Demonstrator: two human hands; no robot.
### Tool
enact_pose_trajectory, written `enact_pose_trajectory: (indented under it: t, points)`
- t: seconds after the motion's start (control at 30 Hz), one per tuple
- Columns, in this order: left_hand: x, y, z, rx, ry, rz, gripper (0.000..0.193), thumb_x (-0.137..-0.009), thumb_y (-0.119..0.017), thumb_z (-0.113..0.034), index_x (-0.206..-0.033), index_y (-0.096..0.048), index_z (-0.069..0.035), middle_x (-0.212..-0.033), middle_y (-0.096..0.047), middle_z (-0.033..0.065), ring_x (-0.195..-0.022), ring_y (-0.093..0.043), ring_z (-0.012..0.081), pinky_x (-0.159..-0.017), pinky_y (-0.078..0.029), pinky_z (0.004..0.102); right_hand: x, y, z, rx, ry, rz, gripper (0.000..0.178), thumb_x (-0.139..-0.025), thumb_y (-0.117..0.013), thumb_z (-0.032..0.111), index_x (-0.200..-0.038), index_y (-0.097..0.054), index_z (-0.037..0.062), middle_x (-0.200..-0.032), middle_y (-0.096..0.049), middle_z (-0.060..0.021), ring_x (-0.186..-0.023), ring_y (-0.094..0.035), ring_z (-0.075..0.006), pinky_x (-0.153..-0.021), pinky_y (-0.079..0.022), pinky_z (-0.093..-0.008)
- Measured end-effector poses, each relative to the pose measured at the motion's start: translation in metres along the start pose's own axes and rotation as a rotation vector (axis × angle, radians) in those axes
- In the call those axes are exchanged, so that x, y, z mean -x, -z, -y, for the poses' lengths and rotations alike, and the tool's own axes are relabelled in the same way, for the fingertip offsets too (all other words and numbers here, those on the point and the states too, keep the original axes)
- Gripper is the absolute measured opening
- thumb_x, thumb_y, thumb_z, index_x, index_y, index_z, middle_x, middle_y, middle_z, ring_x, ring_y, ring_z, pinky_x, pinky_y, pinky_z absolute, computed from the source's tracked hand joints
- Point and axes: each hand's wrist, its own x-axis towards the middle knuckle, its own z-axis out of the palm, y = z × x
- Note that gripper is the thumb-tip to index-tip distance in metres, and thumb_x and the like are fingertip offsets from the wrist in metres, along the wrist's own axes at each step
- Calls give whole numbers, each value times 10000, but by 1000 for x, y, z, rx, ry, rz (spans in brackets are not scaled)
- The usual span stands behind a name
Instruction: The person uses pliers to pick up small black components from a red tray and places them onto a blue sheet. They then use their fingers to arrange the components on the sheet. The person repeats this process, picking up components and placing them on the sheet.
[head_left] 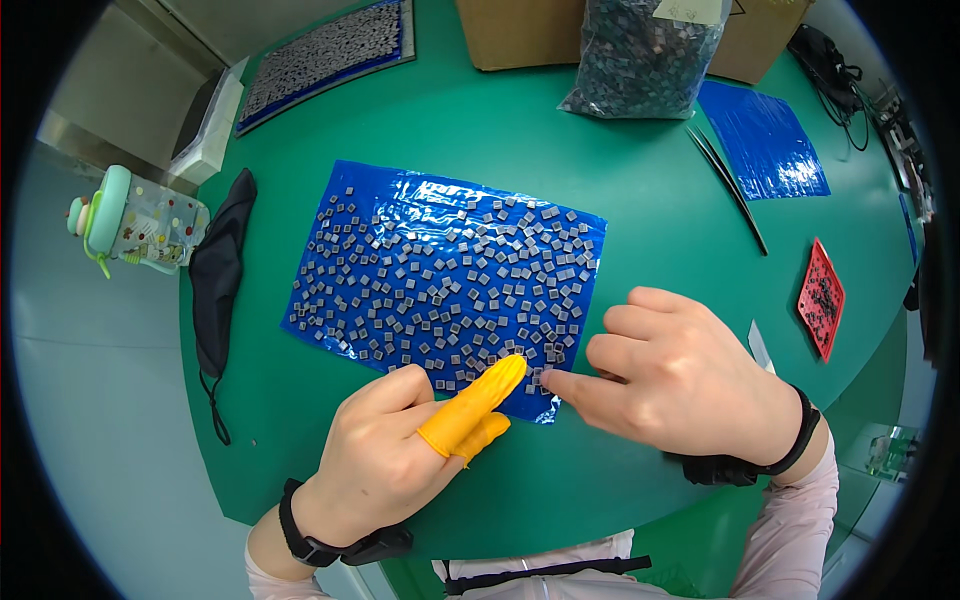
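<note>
A blue film sheet (pixel 440 215) lies on the green table, covered with many small square grey chips (pixel 412 268). My left hand (pixel 385 450) wears yellow finger cots (pixel 475 405) on index finger and thumb. Its index fingertip rests on the chips near the sheet's lower right corner, thumb apart below, other fingers curled. From the right, my right hand (pixel 675 375) stretches its bare index finger to chips at the same corner; its remaining fingers are bent. Neither hand visibly grips anything. My right thumb is hidden.
Black tweezers (pixel 730 190), another blue sheet (pixel 768 140) and a red tray (pixel 821 300) with small dark pieces lie right. A bag of chips (pixel 650 55) and cardboard boxes (pixel 520 35) stand behind. Left are a black mask (pixel 218 275), a bottle (pixel 150 225) and a chip-filled board (pixel 325 60).
</note>
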Motion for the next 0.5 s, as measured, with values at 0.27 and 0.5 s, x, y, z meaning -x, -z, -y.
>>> enact_pose_trajectory:
  t: [0.27,0.5]
  points:
    - [-1,-3,-1,15,-28,-5,422,-644,-868,-114,-1048,-756,-68,-641,-603,-26,-559,-447,136,-490,-370,261,1,5,-1,-71,-26,67,198,-743,-691,119,-906,-758,29,-704,-609,-32,-731,-607,-179,-663,-463,-295]
    - [-3,-2,0,21,-43,-9,422,-644,-868,-112,-1048,-753,-68,-597,-544,-18,-562,-451,149,-492,-373,265,1,1,0,-21,-3,24,169,-689,-748,135,-854,-752,99,-636,-486,8,-642,-521,-152,-590,-411,-288]
